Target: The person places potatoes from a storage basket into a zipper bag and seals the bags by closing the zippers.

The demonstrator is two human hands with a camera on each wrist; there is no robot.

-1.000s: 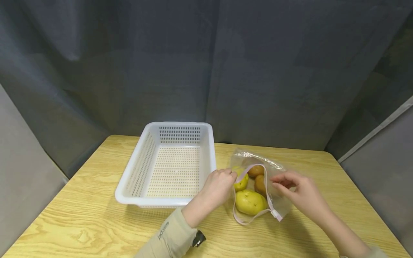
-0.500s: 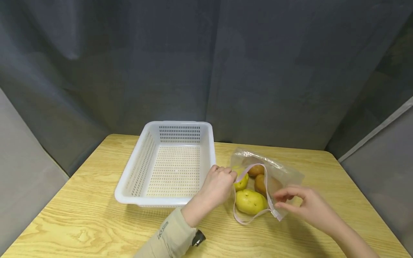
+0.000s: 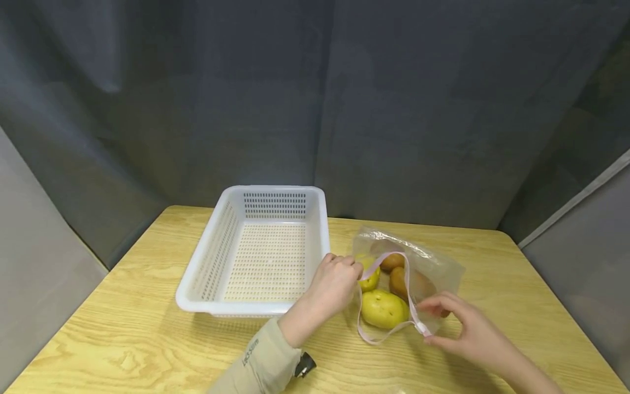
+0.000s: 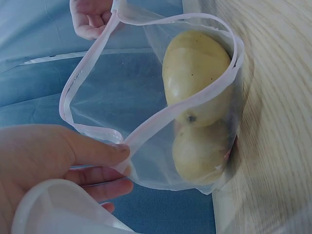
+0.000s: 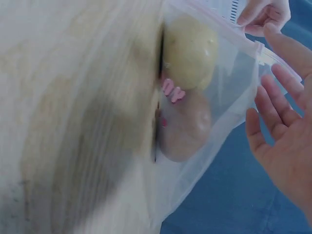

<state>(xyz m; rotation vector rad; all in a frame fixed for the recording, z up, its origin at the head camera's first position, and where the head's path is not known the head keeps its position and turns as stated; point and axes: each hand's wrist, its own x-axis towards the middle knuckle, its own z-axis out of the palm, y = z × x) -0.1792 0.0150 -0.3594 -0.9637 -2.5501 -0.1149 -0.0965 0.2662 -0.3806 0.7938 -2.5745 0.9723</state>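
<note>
A clear zip bag (image 3: pixel 445 268) with a pale pink zip edge lies on its side on the table, its mouth gaping toward me. Inside are two yellow potatoes, the nearer one (image 3: pixel 384 309) right at the mouth, and brown potato-like things (image 3: pixel 401 282) behind. My left hand (image 3: pixel 334 282) pinches the left side of the bag's rim between thumb and fingers, plain in the left wrist view. My right hand (image 3: pixel 465 331) is at the rim's right corner beside the white slider (image 3: pixel 421 328). In the right wrist view its fingers (image 5: pixel 278 102) are spread and relaxed, near the zip edge.
A white perforated plastic basket (image 3: pixel 194 268) stands left of the bag, its near right corner beside my left forearm. Under everything is a wood-grain table (image 3: pixel 123 328). Dark cloth (image 3: pixel 315 109) hangs behind its far edge, and grey panels (image 3: pixel 39 219) stand at the sides.
My right hand has moved down along the bag's right side to the slider corner, and its thumb and fingers have parted. The bag's right side has spread outward. The left hand keeps its hold.
</note>
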